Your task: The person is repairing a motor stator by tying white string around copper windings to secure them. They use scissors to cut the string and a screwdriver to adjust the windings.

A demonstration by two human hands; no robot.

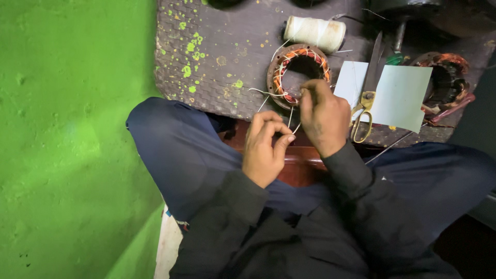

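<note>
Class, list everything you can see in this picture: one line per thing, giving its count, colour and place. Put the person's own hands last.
Wound ring core: one, rusty brown with copper windings, on the mat ahead of the hands.
White thread: one strand, running from the core to both hands.
Thread spool: one, off-white, lying behind the core.
Scissors: one pair, yellow handles, on the paper sheets.
Paper sheets: two, white, right of the core.
Second wound core: one, copper and brown, far right.
Mat: one, dark with green paint specks.
Wall: green, at left.
Left hand: one, fingers pinching the thread.
Right hand: one, fingers at the core's near rim, on the thread.
</note>
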